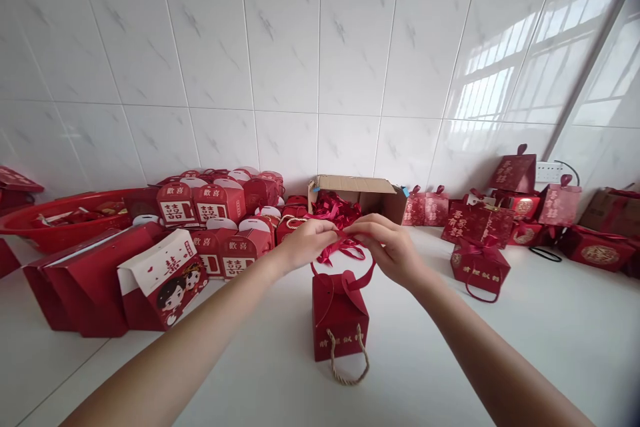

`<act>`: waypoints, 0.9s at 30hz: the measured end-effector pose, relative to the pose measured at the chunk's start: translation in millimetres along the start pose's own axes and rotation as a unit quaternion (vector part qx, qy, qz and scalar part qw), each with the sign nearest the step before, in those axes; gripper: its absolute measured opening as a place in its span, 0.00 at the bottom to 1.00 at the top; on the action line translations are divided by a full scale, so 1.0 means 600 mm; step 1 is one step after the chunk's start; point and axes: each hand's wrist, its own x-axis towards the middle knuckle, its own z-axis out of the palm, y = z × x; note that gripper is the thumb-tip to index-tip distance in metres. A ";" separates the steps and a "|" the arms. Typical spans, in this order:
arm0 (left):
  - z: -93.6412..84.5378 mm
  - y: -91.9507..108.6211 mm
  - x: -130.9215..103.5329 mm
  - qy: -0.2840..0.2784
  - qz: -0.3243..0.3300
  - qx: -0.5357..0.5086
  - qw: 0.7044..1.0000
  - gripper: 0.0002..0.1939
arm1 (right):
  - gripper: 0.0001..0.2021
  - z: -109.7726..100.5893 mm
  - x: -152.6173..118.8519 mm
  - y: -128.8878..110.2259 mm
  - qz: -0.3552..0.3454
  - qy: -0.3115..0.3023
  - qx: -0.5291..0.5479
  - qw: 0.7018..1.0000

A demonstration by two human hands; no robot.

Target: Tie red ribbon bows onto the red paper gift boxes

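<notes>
A small red gift box with gold lettering stands upright on the white table in front of me. A twisted rope handle hangs down its front. Red ribbon rises from the top of the box in a loop up to my hands. My left hand pinches the ribbon above the box, its fingertips close to those of my right hand. My right hand has its fingers curled and pressed together on the ribbon as well. Exactly how the ribbon runs between the fingertips is hidden.
Behind my hands an open cardboard box holds a heap of red ribbons. Red candy boxes and a red basin crowd the left, with paper bags before them. On the right sits a bow-tied box.
</notes>
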 end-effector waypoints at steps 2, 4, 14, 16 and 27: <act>-0.010 0.001 0.002 0.014 -0.003 -0.031 0.999 0.11 | 0.13 -0.009 -0.002 0.007 -0.064 -0.051 -0.082 0.993; -0.016 0.006 -0.002 0.011 -0.007 -0.068 0.998 0.13 | 0.14 -0.011 -0.005 0.012 -0.089 -0.072 -0.174 0.978; -0.017 0.022 -0.033 -0.130 -0.077 -0.174 0.973 0.28 | 0.13 0.011 -0.014 0.013 -0.066 -0.030 -0.298 0.952; -0.017 0.023 -0.038 -0.110 -0.039 -0.123 0.986 0.27 | 0.13 0.014 -0.013 0.013 -0.044 -0.010 -0.266 0.963; -0.025 -0.024 -0.119 0.208 0.142 0.476 0.842 0.23 | 0.12 0.000 -0.060 -0.001 0.177 0.185 -0.077 0.964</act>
